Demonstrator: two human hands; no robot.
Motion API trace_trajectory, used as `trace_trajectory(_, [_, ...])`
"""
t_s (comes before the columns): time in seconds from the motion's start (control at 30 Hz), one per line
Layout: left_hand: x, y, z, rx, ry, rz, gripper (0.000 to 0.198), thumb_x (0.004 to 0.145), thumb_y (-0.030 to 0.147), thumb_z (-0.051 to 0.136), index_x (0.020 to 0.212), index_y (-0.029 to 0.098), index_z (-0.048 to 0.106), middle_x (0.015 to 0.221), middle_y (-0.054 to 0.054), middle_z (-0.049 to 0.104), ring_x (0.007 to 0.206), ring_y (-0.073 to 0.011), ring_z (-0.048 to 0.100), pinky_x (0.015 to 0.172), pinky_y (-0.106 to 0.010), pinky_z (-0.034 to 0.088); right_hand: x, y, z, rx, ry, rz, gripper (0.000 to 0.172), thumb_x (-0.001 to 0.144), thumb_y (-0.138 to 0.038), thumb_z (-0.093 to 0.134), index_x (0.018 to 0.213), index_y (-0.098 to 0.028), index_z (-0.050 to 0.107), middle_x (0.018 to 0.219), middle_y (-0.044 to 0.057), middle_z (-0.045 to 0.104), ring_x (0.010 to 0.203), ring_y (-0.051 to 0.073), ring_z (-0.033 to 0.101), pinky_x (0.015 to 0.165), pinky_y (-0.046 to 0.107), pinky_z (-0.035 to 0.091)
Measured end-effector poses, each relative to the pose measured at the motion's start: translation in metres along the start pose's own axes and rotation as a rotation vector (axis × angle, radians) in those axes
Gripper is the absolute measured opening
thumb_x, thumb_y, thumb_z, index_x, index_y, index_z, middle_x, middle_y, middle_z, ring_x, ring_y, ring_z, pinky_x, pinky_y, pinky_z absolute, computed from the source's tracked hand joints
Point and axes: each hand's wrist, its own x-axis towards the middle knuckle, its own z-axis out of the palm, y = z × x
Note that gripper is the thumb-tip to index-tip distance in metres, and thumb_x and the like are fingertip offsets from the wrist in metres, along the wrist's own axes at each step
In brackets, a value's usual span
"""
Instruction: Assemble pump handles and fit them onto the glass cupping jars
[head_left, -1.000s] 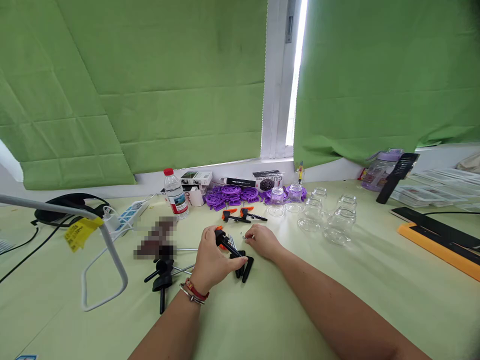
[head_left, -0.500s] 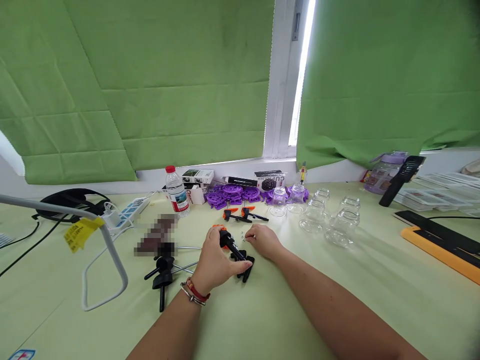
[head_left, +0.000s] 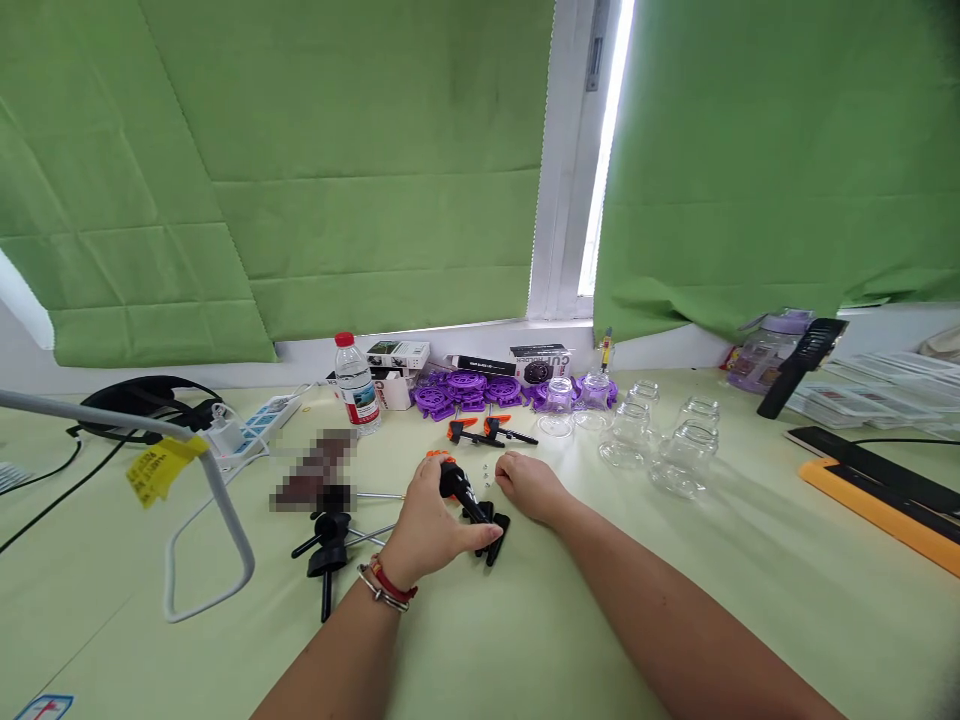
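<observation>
My left hand is closed around a black clamp with an orange trigger, held just above the pale green table. My right hand rests on the table to its right, fingers curled in a pinch beside some tiny silver screws; what it holds, if anything, is too small to see. Two more black-and-orange clamps lie just beyond. Black clamp parts with metal rods lie to the left of my left hand.
Several clear glass jars stand at the right. Purple plastic parts, small boxes and a water bottle line the window sill. A white tube frame, power strip and cables sit left; an orange-edged tray lies far right.
The view has drifted slightly. My left hand has turned the clamp a little; my right hand has curled tighter and stayed beside the screws.
</observation>
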Motion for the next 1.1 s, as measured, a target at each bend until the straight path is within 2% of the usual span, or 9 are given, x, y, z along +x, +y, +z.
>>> trace_trajectory(0.1, [0.001, -0.001, -0.001, -0.001, -0.005, -0.016, 0.079, 0.046, 0.043, 0.083, 0.109, 0.014, 0.046, 0.102, -0.009, 0.053, 0.092, -0.0247, 0.055, 0.084, -0.043, 0.047, -0.005, -0.007, -0.006, 0.133, 0.032, -0.001, 0.012, 0.085, -0.017, 0.045, 0.083, -0.016, 0.057, 0.079, 0.004, 0.063, 0.072, 0.014, 0.059, 0.064, 0.025, 0.043])
trace_trajectory(0.27, [0.003, 0.002, -0.004, -0.048, -0.034, -0.027, 0.077, 0.045, 0.043, 0.084, 0.107, 0.014, 0.049, 0.096, -0.007, 0.055, 0.086, -0.0227, 0.056, 0.077, -0.039, 0.049, -0.022, -0.030, -0.024, 0.924, -0.047, -0.019, 0.014, 0.078, -0.025, 0.059, 0.089, -0.016, 0.059, 0.069, -0.001, 0.064, 0.055, 0.011, 0.059, 0.058, 0.027, 0.050])
trace_trajectory(0.37, [0.003, 0.003, -0.006, -0.074, -0.041, -0.019, 0.069, 0.044, 0.042, 0.085, 0.099, 0.016, 0.052, 0.091, -0.004, 0.055, 0.081, -0.0203, 0.055, 0.072, -0.035, 0.048, -0.032, -0.041, -0.036, 1.055, -0.134, -0.046, 0.017, 0.074, -0.029, 0.067, 0.082, -0.015, 0.064, 0.061, 0.000, 0.064, 0.056, 0.012, 0.061, 0.061, 0.029, 0.052])
trace_trajectory(0.43, [0.002, 0.003, -0.008, -0.096, -0.053, -0.004, 0.063, 0.045, 0.043, 0.084, 0.094, 0.016, 0.053, 0.087, -0.003, 0.055, 0.077, -0.0183, 0.053, 0.070, -0.033, 0.047, -0.036, -0.046, -0.042, 1.036, -0.161, -0.072, 0.016, 0.074, -0.028, 0.068, 0.083, -0.015, 0.066, 0.062, 0.000, 0.065, 0.057, 0.013, 0.062, 0.061, 0.029, 0.052])
trace_trajectory(0.53, [0.001, 0.002, -0.009, -0.134, -0.083, 0.014, 0.059, 0.047, 0.044, 0.084, 0.091, 0.017, 0.055, 0.084, -0.001, 0.054, 0.075, -0.0171, 0.051, 0.068, -0.031, 0.045, -0.042, -0.049, -0.048, 0.853, -0.130, -0.190, 0.010, 0.078, -0.021, 0.062, 0.085, -0.016, 0.068, 0.068, 0.001, 0.066, 0.061, 0.013, 0.064, 0.061, 0.027, 0.053])
trace_trajectory(0.63, [0.001, 0.001, -0.011, -0.175, -0.125, 0.007, 0.060, 0.047, 0.042, 0.084, 0.094, 0.016, 0.056, 0.085, -0.002, 0.055, 0.076, -0.0174, 0.050, 0.068, -0.031, 0.045, -0.045, -0.052, -0.052, 0.588, -0.037, -0.391, 0.014, 0.083, -0.015, 0.054, 0.085, -0.017, 0.068, 0.076, 0.003, 0.066, 0.064, 0.013, 0.064, 0.062, 0.025, 0.052])
trace_trajectory(0.77, [0.001, 0.002, -0.012, -0.229, -0.206, -0.016, 0.060, 0.049, 0.040, 0.083, 0.096, 0.016, 0.055, 0.085, -0.001, 0.055, 0.076, -0.0172, 0.050, 0.067, -0.030, 0.043, -0.045, -0.053, -0.052, 0.276, 0.114, -0.621, 0.016, 0.089, -0.018, 0.050, 0.085, -0.017, 0.065, 0.077, 0.005, 0.067, 0.067, 0.013, 0.060, 0.062, 0.024, 0.047])
trace_trajectory(0.9, [0.001, 0.005, -0.014, -0.262, -0.264, -0.031, 0.062, 0.048, 0.038, 0.083, 0.098, 0.016, 0.053, 0.087, -0.001, 0.055, 0.077, -0.0174, 0.049, 0.070, -0.031, 0.043, -0.043, -0.050, -0.048, 0.140, 0.204, -0.725, 0.016, 0.092, -0.020, 0.048, 0.086, -0.018, 0.063, 0.078, 0.004, 0.068, 0.067, 0.013, 0.059, 0.061, 0.024, 0.044])
trace_trajectory(1.1, [0.002, 0.006, -0.014, -0.252, -0.299, -0.060, 0.069, 0.046, 0.037, 0.083, 0.104, 0.015, 0.052, 0.091, -0.003, 0.056, 0.080, -0.0187, 0.050, 0.073, -0.032, 0.044, -0.041, -0.047, -0.042, 0.045, 0.238, -0.806, 0.016, 0.092, -0.017, 0.047, 0.087, -0.019, 0.062, 0.084, 0.003, 0.069, 0.069, 0.011, 0.061, 0.063, 0.023, 0.041])
